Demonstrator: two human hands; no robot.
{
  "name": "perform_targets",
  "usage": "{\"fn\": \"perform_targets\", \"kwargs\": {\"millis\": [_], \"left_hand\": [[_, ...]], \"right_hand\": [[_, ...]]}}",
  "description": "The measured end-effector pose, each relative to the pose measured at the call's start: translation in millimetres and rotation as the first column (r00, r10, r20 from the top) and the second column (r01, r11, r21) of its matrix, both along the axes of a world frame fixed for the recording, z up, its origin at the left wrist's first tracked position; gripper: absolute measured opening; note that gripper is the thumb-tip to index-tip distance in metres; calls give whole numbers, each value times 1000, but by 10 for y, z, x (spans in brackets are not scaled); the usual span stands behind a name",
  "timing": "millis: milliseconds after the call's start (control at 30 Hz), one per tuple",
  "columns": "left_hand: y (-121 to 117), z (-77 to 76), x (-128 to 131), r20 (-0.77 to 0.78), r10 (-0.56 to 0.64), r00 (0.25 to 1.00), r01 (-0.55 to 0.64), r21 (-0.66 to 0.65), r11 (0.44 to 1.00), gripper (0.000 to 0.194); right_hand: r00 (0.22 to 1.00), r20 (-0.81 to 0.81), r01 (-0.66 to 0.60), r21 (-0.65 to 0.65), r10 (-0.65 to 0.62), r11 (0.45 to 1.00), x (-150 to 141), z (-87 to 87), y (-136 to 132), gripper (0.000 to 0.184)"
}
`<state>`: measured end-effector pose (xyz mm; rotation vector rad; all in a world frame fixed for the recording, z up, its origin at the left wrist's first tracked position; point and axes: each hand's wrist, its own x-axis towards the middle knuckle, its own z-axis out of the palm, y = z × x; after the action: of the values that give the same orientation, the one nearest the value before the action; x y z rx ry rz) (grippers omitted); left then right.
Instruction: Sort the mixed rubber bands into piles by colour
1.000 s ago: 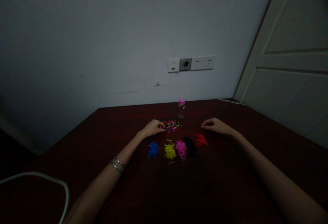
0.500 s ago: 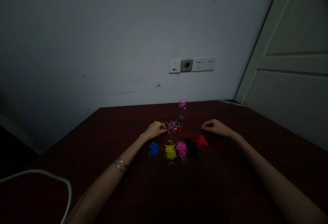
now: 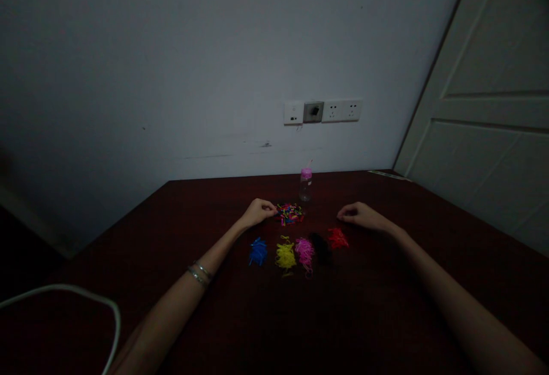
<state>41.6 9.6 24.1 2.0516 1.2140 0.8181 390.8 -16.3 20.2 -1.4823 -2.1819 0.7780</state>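
At the left edge of a mixed-colour pile of small rubber bands (image 3: 290, 214), my left hand (image 3: 259, 211) has its thumb and fingertips pinched together. Whatever lies between them is too small to make out. My right hand (image 3: 358, 215) rests on the table right of that pile, fingers curled and closed, their contents hidden. Nearest to it is a red pile of rubber bands (image 3: 338, 238). In a row nearer to me lie a blue pile (image 3: 258, 251), a yellow pile (image 3: 285, 255), a pink pile (image 3: 304, 251) and a black pile (image 3: 321, 248).
A clear bottle with a pink cap (image 3: 306, 185) stands behind the mixed pile on the dark red table (image 3: 274, 318). Sockets and a switch (image 3: 322, 112) are on the wall. A white cable (image 3: 81, 291) loops at the lower left; a pale panelled door (image 3: 484, 118) is at right.
My left hand has drawn back slightly to the left, away from the mixed pile, with its fingertips still at the edge. The right hand has stayed in place.
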Motion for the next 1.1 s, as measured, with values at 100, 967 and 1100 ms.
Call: {"fn": "perform_targets", "kwargs": {"millis": [100, 967, 1100], "left_hand": [[-3, 15, -6, 72, 27, 997, -25, -39, 999, 25], [-25, 209, -95, 130, -14, 991, 27, -93, 995, 25], [-172, 438, -215, 42, -149, 988, 154, -169, 973, 22]], "right_hand": [[1000, 11, 14, -6, -14, 1000, -10, 17, -15, 31], [999, 41, -8, 45, 7, 999, -50, -22, 12, 29], [999, 52, -7, 49, 5, 999, -58, -11, -1, 28]]}}
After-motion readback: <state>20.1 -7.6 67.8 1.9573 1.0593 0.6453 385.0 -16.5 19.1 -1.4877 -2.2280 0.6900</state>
